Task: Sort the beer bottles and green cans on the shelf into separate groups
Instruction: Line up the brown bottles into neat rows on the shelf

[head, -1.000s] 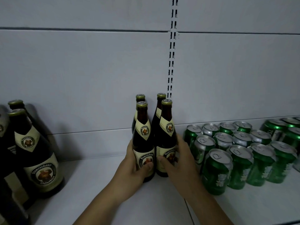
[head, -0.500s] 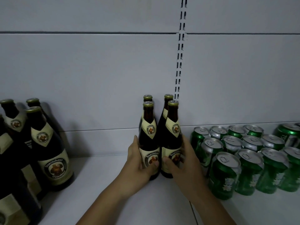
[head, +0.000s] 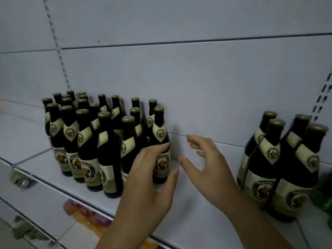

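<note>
Beer bottles (head: pixel 109 155) all upright (long axis vertical)

Large bottle cluster (head: pixel 100 141) left on shelf (head: pixel 197 203), four bottles (head: pixel 280 168) right (well apart), hands between.

Left bottle group (head: pixel 86 141): some twenty dark brown beer bottles with gold caps and cream labels, upright in close rows at the left of the shelf (head: pixel 197 194).
Right bottle group (head: pixel 273 159): four matching bottles, upright and packed tight, well apart from the left group.
Green can (head: pixel 324 192): blurred, just right of the four, cut off by the frame edge.
</note>
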Demonstrator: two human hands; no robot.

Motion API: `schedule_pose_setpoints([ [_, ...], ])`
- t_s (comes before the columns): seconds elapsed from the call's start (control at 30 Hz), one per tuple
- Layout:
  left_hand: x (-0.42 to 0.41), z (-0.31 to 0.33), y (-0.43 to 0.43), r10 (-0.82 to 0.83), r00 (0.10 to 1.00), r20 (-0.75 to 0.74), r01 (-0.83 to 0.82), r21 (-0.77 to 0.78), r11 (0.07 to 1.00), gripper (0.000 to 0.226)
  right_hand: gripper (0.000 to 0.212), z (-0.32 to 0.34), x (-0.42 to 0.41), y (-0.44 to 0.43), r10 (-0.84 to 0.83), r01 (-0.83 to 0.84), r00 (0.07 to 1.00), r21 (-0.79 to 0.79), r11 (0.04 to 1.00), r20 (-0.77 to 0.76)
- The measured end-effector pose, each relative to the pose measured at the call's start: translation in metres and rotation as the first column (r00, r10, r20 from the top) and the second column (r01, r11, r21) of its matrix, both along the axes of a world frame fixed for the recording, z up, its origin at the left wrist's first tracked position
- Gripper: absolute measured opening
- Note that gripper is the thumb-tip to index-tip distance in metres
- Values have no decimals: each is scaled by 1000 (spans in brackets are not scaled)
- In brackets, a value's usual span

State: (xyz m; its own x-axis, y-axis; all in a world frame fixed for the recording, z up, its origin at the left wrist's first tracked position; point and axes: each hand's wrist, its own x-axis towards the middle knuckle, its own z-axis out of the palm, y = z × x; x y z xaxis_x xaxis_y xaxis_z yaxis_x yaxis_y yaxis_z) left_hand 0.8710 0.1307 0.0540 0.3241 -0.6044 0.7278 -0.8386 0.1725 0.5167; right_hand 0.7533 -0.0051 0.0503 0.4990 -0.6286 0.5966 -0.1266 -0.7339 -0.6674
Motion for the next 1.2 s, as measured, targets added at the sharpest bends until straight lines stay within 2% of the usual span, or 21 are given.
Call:
schedule_pose_setpoints([
  [0.13,24,-6,26,228,973,18,-225,-121,967,46,68,-5,54,-19,120,-107,992,216,971,-50],
  [0.23,38,-19,29,331,940,-85,-340,-125,932,76,67,-6,77,-20,216,-198,976,287,937,-30],
  [0.3,47,-30,23,344,932,-116,-356,-102,929,96,70,-13,86,-22,234,-225,972,288,931,4],
  [0.37,52,-42,16,333,930,-155,-343,-42,938,108,75,-19,90,-23,228,-228,973,287,930,34],
  [0.47,51,-55,6,340,926,-161,-342,20,940,113,76,-25,91,-24,192,-196,980,274,942,42],
  [0.57,50,-59,2,342,927,-153,-347,-3,938,113,70,-23,86,-19,184,-192,981,281,940,55],
  [0.67,46,-59,3,290,941,-175,-297,-17,955,107,69,-20,67,-7,199,-210,978,312,927,65],
  [0.8,30,-56,0,125,971,-205,-137,-48,989,96,75,-23,17,11,159,-159,987,304,939,25],
  [0.97,-6,-54,-19,-88,961,-261,90,-5,996,98,84,-32,-66,27,-27,24,1000,323,946,3],
  [1.2,-73,-54,-63,-333,906,-261,357,49,933,95,86,-38,-162,33,-281,258,959,315,913,31],
])
